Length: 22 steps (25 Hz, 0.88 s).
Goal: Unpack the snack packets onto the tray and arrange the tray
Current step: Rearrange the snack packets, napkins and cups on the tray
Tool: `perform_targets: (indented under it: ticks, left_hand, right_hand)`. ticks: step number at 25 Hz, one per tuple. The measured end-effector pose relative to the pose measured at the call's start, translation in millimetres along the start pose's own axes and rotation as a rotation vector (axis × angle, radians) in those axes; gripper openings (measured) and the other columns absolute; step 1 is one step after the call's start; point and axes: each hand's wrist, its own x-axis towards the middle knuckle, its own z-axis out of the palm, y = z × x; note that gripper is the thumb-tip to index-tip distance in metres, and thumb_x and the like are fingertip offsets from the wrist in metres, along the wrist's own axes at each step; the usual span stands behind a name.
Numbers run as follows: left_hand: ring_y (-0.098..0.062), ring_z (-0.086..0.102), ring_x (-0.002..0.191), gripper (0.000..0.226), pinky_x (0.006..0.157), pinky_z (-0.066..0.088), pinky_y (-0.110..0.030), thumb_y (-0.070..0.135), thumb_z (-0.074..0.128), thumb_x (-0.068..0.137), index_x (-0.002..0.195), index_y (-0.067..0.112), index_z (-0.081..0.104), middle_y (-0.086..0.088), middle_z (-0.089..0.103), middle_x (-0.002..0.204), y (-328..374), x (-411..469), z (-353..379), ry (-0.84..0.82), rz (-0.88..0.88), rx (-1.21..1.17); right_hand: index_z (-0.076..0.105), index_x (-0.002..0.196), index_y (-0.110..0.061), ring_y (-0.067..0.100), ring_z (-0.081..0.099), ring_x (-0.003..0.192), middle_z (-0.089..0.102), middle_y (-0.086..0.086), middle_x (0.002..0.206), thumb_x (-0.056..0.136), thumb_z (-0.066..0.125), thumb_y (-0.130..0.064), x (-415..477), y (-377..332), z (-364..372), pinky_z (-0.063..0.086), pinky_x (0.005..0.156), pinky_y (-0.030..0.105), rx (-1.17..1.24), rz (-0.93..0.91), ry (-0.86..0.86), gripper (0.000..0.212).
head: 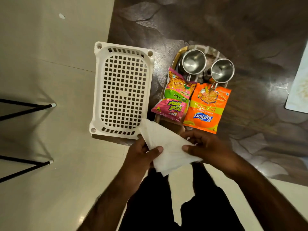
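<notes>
Pink packet (pixel 173 97), orange packet (pixel 206 107), white grid basket (pixel 122 89).

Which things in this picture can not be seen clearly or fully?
Head view only:
- Tray: largely covered by the steel cups, the pink packet and the orange packet.
- White sheet: cut off by the right edge.
- Tissue: partly covered by left hand and right hand.
</notes>
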Motion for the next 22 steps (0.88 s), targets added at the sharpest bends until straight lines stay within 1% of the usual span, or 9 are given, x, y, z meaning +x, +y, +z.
perform_targets:
  ticks: [2,4,7,9,11,13,17,20,22]
  left_hand:
    - [-0.032,0.067,0.118,0.047,0.099,0.053,-0.057,-0.006,0.064,0.090,0.135,0.009,0.058,-0.013,0.070,0.128,-10,6,18,0.019,-0.037,-0.016]
    - [-0.031,0.068,0.115,0.045,0.092,0.058,-0.053,-0.005,0.065,0.090,0.133,0.010,0.058,-0.012,0.070,0.127,-16,13,28,0.063,-0.017,0.048]
    - [-0.027,0.074,0.098,0.036,0.071,0.064,-0.041,0.008,0.072,0.089,0.123,0.013,0.061,-0.008,0.073,0.115,-22,22,41,0.111,0.030,0.237]
    - [-0.028,0.076,0.083,0.033,0.066,0.064,-0.041,0.016,0.075,0.088,0.117,0.012,0.060,-0.008,0.075,0.105,-26,28,45,0.157,0.053,0.351]
    - [-0.032,0.076,0.073,0.034,0.063,0.064,-0.041,0.020,0.075,0.088,0.116,0.010,0.057,-0.010,0.075,0.096,-28,32,48,0.186,0.067,0.420]
    - [-0.032,0.073,0.065,0.037,0.059,0.060,-0.039,0.019,0.074,0.088,0.118,0.010,0.054,-0.012,0.075,0.090,-28,35,50,0.186,0.085,0.449]
    - [-0.028,0.067,0.057,0.037,0.052,0.052,-0.031,0.015,0.072,0.089,0.120,0.012,0.052,-0.013,0.072,0.087,-28,44,50,0.212,0.083,0.459]
    - [-0.024,0.068,0.053,0.032,0.052,0.051,-0.031,0.027,0.075,0.086,0.102,0.011,0.052,-0.012,0.072,0.084,-26,39,46,0.242,0.018,0.498]
    - [-0.021,0.070,0.053,0.034,0.053,0.057,-0.033,0.036,0.075,0.084,0.094,0.013,0.052,-0.009,0.073,0.081,-28,26,34,0.294,-0.018,0.448]
  right_hand:
    - [0.076,0.102,-0.033,0.030,0.075,0.100,0.076,0.005,0.104,0.091,0.079,-0.007,-2,14,-15,0.062,0.088,0.050,-0.031,-0.023,0.171,0.028]
    - [0.072,0.100,-0.032,0.028,0.074,0.101,0.076,0.004,0.104,0.090,0.079,-0.003,1,24,-24,0.058,0.093,0.047,-0.088,-0.060,0.291,0.032]
    - [0.067,0.100,-0.034,0.015,0.071,0.100,0.073,-0.007,0.107,0.089,0.080,-0.012,5,37,-31,0.057,0.085,0.028,-0.190,-0.104,0.440,0.028]
    - [0.065,0.101,-0.036,0.011,0.066,0.097,0.065,-0.013,0.106,0.089,0.080,-0.018,7,43,-28,0.052,0.077,0.022,-0.294,-0.139,0.519,0.026]
    - [0.067,0.103,-0.031,0.015,0.064,0.097,0.060,-0.013,0.106,0.090,0.078,-0.020,10,45,-23,0.052,0.078,0.030,-0.374,-0.184,0.575,0.021]
    - [0.069,0.106,-0.027,0.021,0.067,0.099,0.062,-0.009,0.113,0.091,0.077,-0.022,11,45,-19,0.054,0.078,0.035,-0.459,-0.210,0.608,0.018]
    - [0.068,0.116,-0.025,0.030,0.071,0.102,0.061,-0.003,0.130,0.094,0.073,-0.032,16,44,-19,0.060,0.077,0.043,-0.653,-0.215,0.574,0.024]
    - [0.065,0.121,-0.027,0.033,0.073,0.098,0.057,-0.003,0.133,0.094,0.071,-0.036,17,45,-21,0.060,0.075,0.045,-0.676,-0.200,0.595,0.029]
    - [0.064,0.119,-0.029,0.036,0.073,0.093,0.056,-0.003,0.126,0.093,0.067,-0.035,15,43,-22,0.059,0.070,0.044,-0.657,-0.206,0.650,0.027]
